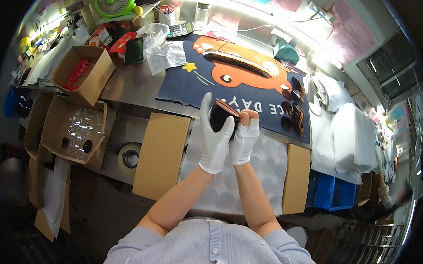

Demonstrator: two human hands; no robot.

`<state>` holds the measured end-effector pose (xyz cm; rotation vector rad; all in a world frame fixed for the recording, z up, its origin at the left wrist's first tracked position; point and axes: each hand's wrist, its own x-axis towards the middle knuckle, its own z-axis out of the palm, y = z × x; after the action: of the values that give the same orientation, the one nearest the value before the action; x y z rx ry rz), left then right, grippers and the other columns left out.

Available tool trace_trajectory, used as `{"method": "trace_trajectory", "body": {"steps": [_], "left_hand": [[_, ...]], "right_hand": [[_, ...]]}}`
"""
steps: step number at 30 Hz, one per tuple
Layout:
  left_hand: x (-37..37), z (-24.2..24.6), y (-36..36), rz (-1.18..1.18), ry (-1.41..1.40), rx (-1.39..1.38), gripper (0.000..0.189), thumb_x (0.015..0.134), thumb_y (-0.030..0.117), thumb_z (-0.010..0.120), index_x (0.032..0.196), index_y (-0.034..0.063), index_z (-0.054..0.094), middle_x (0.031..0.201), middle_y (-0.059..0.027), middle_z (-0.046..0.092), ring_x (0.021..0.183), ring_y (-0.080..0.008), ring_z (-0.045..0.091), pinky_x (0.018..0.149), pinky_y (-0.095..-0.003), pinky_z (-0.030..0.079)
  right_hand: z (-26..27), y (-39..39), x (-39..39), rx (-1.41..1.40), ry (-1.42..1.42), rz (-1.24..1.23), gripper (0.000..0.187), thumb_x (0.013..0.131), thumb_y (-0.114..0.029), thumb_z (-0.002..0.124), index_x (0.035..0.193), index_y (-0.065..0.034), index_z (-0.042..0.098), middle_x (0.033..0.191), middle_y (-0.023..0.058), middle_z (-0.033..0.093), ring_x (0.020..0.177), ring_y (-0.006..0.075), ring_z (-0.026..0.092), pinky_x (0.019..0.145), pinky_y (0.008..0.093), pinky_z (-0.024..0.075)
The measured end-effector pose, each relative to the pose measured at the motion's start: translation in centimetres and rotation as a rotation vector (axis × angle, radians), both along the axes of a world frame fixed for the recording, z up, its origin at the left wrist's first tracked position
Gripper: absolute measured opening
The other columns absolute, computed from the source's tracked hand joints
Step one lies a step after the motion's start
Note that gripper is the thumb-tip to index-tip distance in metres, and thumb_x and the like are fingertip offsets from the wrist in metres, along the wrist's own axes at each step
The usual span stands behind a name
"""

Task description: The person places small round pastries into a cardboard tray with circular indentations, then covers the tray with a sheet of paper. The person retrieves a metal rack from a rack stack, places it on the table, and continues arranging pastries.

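My left hand (214, 135), in a white glove, is closed around a dark object (220, 116) with a pinkish-brown flat face, possibly a stack of sunglasses lenses; its kind is not certain. Against the right side of that object is my right hand (245, 137), gloved in white with bare fingertips, its fingers bent onto the edge. Both hands are over the near edge of a dark blue mat (178, 84) with an orange cartoon figure. A long row of dark, thin pieces (237, 63) lies across the mat. Several dark-lensed sunglasses (297, 119) rest at its right edge.
An open carton lined with white sheet (266, 173) stands below my hands. At left are a cardboard box with red pieces (76, 74) and another with clear plastic pieces (86, 121). White sheets (353, 134) and a blue bin (334, 192) are at right. A person (389, 196) is far right.
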<state>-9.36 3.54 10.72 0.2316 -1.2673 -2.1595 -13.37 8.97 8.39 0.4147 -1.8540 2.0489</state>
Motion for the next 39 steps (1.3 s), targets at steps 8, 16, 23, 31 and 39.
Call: {"method": "trace_trajectory", "body": {"steps": [8,16,23,31,39], "left_hand": [[3.3,-4.1,-1.7,-0.129,-0.048,0.116,0.030,0.101,0.012,0.056,0.130,0.0043,0.053,0.117,-0.0065,0.059,0.098,-0.0119,0.059,0.085,-0.0270,0.052],[9.8,-10.2,-3.6,-0.328,-0.417,-0.016,0.036,0.094,0.012,0.066,0.129,0.0055,0.060,0.111,-0.0041,0.063,0.091,-0.0093,0.059,0.078,-0.0240,0.052],[10.9,-11.5,-5.0,-0.378,-0.412,0.157,0.036,0.101,0.014,0.056,0.135,0.0028,0.051,0.120,-0.0067,0.059,0.103,-0.0152,0.062,0.088,-0.0297,0.053],[13.5,-10.6,-4.9,-0.374,-0.516,0.182,0.034,0.104,0.017,0.049,0.136,0.0046,0.046,0.113,-0.0099,0.060,0.085,-0.0198,0.066,0.067,-0.0315,0.055],[11.5,-9.1,-4.1,-0.433,-0.452,0.274,0.036,0.104,0.019,0.049,0.138,0.0057,0.045,0.117,-0.0097,0.059,0.083,-0.0210,0.066,0.066,-0.0334,0.055]], "right_hand": [[-1.9,2.9,4.4,0.420,-0.216,0.101,0.016,0.102,-0.020,0.056,0.108,-0.0047,0.057,0.077,0.0085,0.068,0.066,0.0152,0.068,0.062,0.0301,0.0531],[-4.9,6.9,5.8,0.780,-0.575,0.580,0.017,0.089,-0.012,0.070,0.099,0.0008,0.075,0.075,0.0066,0.069,0.070,0.0127,0.064,0.068,0.0283,0.0511],[-3.6,6.0,5.6,1.018,-0.464,0.537,0.022,0.082,-0.020,0.074,0.091,-0.0007,0.076,0.072,0.0145,0.071,0.062,0.0190,0.065,0.062,0.0300,0.0525],[-6.5,0.9,-0.3,1.255,-0.195,0.301,0.027,0.083,-0.032,0.070,0.081,-0.0059,0.076,0.075,0.0169,0.069,0.074,0.0325,0.070,0.071,0.0382,0.0561],[-6.6,13.8,-4.4,1.703,-0.352,-0.012,0.032,0.080,-0.042,0.070,0.085,-0.0115,0.078,0.078,0.0193,0.069,0.077,0.0371,0.069,0.073,0.0437,0.0557]]}}
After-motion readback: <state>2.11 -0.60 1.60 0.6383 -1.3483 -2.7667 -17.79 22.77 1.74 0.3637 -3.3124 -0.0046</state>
